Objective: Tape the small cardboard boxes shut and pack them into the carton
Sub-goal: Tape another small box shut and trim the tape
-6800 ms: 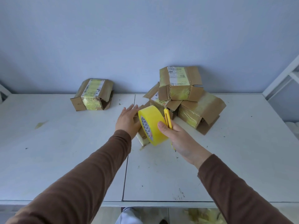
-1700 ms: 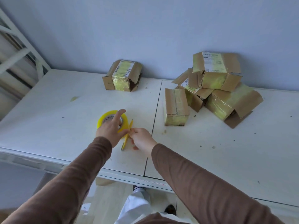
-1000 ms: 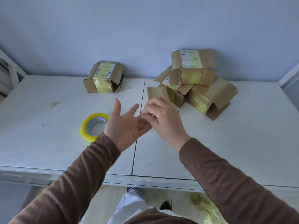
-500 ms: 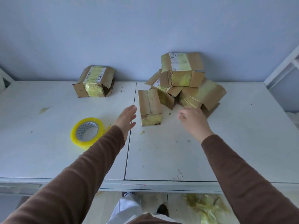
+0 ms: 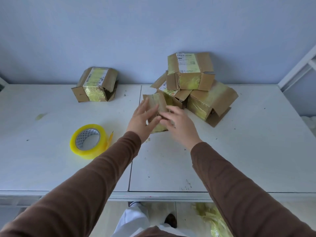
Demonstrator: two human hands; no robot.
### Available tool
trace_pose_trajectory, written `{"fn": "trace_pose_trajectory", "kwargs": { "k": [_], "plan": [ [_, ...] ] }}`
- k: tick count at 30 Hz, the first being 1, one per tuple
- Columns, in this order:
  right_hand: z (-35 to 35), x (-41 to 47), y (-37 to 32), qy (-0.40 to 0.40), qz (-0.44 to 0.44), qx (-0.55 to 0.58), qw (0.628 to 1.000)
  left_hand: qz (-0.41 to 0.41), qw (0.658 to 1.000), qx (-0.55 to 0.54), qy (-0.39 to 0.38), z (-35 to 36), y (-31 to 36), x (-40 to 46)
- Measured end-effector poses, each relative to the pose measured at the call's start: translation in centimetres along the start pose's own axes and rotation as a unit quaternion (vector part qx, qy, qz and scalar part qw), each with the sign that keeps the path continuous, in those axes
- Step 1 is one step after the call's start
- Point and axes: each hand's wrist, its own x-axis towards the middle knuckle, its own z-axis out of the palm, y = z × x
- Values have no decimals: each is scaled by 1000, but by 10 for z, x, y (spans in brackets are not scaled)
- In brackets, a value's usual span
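Observation:
A small taped cardboard box [image 5: 156, 102] lies on the white table [image 5: 239, 151], in front of a pile of three more boxes [image 5: 189, 71]. My left hand [image 5: 142, 120] lies with straight fingers against its left side and its thumb over the top. My right hand [image 5: 180, 124] covers its near right end with fingers curled over it; motion blur hides the exact grip. The yellow tape roll [image 5: 87, 141] lies flat to the left of my left arm. A yellow cutter [image 5: 110, 138] lies beside the roll. No carton is in view.
Another taped box [image 5: 95, 84] stands alone at the back left by the wall. A white frame [image 5: 297, 69] rises at the right edge. Yellow tape scraps [image 5: 210, 216] lie on the floor under the table's front edge.
Both hands have let go of the tape roll and cutter, which now lie on the table. The hands have since moved forward and closed in on the small box from both sides.

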Motion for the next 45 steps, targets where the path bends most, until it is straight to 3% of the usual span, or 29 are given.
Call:
{"fn": "trace_pose_trajectory", "kwargs": {
  "k": [3, 7, 13, 16, 20, 22, 25, 27, 28, 29, 31, 33, 37, 40, 43, 45],
  "plan": [
    [9, 3, 4, 25, -33, -46, 998, 62, 990, 120, -37, -1, -16, -1],
    [15, 2, 8, 59, -65, -65, 994, 118, 977, 176, -11, 1, -33, -1],
    [25, 0, 10, 67, -72, -100, 990, 107, 981, 163, 8, 15, -36, 2],
    [21, 0, 6, 27, -78, -128, 988, 92, 975, 201, -1, 17, -26, -3],
    [-10, 0, 20, -3, -100, -77, 992, 88, 958, 269, 34, 13, 4, -30],
    [-24, 3, 20, -3, -70, -33, 997, 108, 969, 221, 31, 10, 12, -42],
    [-22, 5, 6, -8, 33, 84, 996, 103, 991, 51, 73, 1, 6, -39],
    [-6, 0, -3, 18, 80, 154, 985, 9, 991, -38, 131, -7, -8, -23],
    [4, -3, -6, 24, 99, 200, 974, -65, 987, -95, 116, -13, -13, -16],
    [12, -6, -6, 26, 133, 270, 953, -141, 971, -176, 76, -16, -13, -11],
    [23, -11, -10, 24, 221, 401, 889, -243, 904, -350, -5, -14, -5, -14],
    [32, -13, -10, 16, 271, 464, 843, -289, 851, -438, -4, -6, 2, -22],
    [44, -12, -12, 39, 284, 500, 817, -321, 824, -463, 64, 6, -3, -24],
    [49, -10, -7, 50, 279, 510, 812, -328, 816, -472, 68, 10, -5, -19],
    [45, -10, -6, 50, 264, 506, 819, -316, 832, -454, 51, 8, -3, -23],
    [41, -10, -12, 65, 253, 507, 821, -278, 861, -425, 34, 3, -10, -22]
  ]
}}
